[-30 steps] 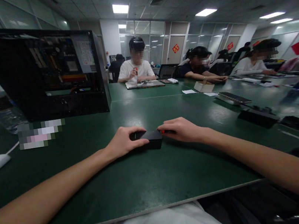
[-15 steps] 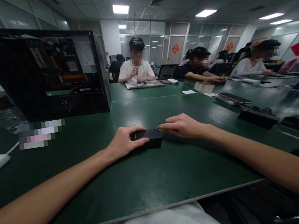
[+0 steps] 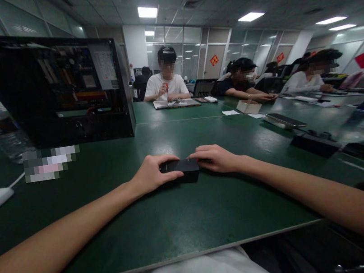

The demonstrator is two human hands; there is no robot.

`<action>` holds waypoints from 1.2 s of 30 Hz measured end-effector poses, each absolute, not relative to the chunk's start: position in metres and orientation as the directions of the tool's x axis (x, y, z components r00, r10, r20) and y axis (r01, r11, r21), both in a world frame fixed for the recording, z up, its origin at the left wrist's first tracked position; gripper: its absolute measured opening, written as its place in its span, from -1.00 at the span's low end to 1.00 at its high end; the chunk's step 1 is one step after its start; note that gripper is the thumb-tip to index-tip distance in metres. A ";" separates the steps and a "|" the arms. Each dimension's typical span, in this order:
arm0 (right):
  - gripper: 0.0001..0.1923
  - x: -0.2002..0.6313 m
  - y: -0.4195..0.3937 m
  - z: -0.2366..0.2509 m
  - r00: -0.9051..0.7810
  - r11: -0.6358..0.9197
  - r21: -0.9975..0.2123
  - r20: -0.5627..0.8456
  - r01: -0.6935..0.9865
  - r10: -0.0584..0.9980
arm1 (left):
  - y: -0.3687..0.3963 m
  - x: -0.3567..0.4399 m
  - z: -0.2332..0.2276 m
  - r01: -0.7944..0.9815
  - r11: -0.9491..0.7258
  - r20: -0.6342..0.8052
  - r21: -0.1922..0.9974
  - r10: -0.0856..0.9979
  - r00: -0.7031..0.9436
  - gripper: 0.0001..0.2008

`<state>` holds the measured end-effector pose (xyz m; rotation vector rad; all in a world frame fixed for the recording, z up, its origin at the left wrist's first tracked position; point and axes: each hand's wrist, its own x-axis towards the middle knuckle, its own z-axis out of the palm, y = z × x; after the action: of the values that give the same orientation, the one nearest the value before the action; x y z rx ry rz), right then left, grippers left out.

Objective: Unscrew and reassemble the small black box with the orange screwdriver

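A small flat black rectangular box (image 3: 184, 169) lies on the dark green bench (image 3: 180, 219), straight ahead of the person. The left hand (image 3: 151, 174) curls over its left end, fingers (image 3: 166, 159) closed around it. The right hand (image 3: 214, 159) presses against its right end, fingers bent over something small and red. An open black computer case (image 3: 59, 95) stands far left.

- The right hand (image 3: 213, 159), lifted slightly half a second ago, has dropped back beside the small black box (image 3: 184, 169) at frame centre, fingers touching its right end.
- A red bit shows under its fingers again.
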<state>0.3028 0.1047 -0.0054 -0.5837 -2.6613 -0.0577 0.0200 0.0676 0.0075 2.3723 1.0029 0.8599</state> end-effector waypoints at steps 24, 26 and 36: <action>-0.56 0.279 0.074 0.010 -0.687 0.817 -0.226 0.449 0.530 0.571 | 0.118 -0.002 0.001 0.133 -0.245 0.245 0.960 0.969 0.015 -0.40; -0.47 0.266 0.064 0.012 -0.692 0.819 -0.248 0.442 0.517 0.570 | 0.123 -0.011 0.002 0.330 -0.295 0.269 0.897 0.955 0.121 -0.42; -0.42 0.228 0.053 0.007 -0.686 0.797 -0.225 0.412 0.561 0.599 | 0.125 -0.014 -0.001 0.632 -0.431 0.310 0.644 0.903 0.299 -0.58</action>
<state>0.2282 0.0529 0.0073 -0.8656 -2.5123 0.1110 -0.0138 0.1248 -0.0008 2.1720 1.3724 0.9161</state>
